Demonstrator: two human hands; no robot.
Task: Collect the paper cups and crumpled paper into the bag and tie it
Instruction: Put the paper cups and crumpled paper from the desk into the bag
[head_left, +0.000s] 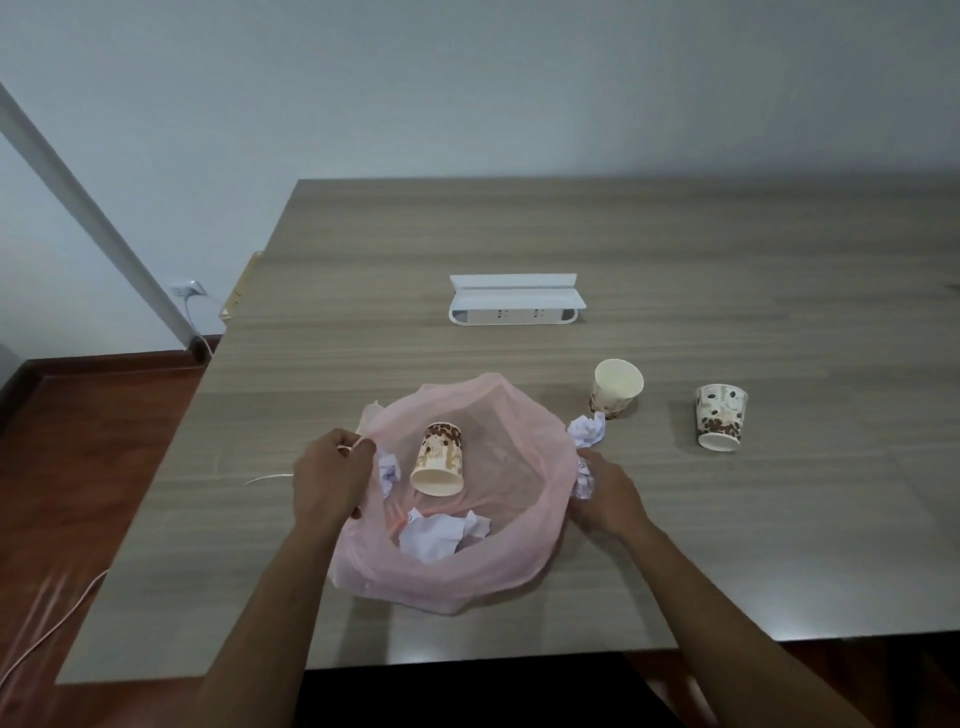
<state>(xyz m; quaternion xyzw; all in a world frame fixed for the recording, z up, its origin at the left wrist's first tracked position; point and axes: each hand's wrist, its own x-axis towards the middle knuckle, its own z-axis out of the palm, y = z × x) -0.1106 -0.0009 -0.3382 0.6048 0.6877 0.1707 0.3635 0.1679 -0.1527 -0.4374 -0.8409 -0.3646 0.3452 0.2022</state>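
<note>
Bag (511, 564), pink, thin plastic, sits on table (727, 260) near the front edge, mouth spread wide and facing up at you. That's why both hands are on the rim: you hold it open so stuff drops in w/o snagging.

L hand (328, 474) at bag's 9 o'clock, fingers curled round the rim, pinching the film plus what looks like a pale drawstring (a loose strand trails off toward 9 on the tabletop).

R hand (605, 491) at bag's 3 o'clock, fingers closed on rim. A bit of white shows in the grip; can't tell if it's paper or bunched bag.

Inside already: one cup (439, 458) lying tilted, mouth toward you; big paper wad (441, 535) at 6 o'clock of bag floor; smaller wad (389, 470) by your L hand.

Still outside:
- crumpled paper (587, 431) just beside rim, approx 2 o'clock of bag
- upright cup (617, 388) just behind that paper
- inverted cup (721, 417) further out, 3 o'clock, well apart from bag

Judgement: roughly half collected. Next move likely needs R hand to let go of the rim and take the near paper; L grip alone should keep the mouth open. Film is limp, so the rim may sag shut once released.
</note>
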